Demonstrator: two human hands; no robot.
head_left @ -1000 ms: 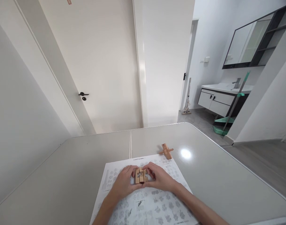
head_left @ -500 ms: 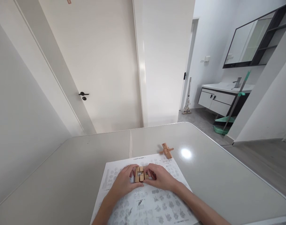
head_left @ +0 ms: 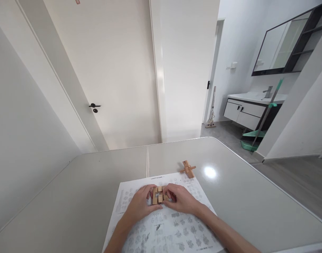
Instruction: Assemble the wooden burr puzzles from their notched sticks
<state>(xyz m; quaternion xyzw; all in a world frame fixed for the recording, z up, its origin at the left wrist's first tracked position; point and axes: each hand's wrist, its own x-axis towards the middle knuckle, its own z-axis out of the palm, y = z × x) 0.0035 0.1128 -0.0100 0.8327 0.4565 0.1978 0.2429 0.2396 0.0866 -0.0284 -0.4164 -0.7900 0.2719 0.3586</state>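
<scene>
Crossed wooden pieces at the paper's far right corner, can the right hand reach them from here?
Probably yes: the right hand is close, with only flat printed paper between it and the crossed wooden pieces. Its fingers are on the wooden blocks, so they would likely need to let go.

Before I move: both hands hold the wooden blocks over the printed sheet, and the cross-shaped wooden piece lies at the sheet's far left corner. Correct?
One slip: the head view shows the cross-shaped wooden piece at the far right corner of the printed sheet, not the left. The left hand and right hand do hold the wooden blocks over it.
</scene>
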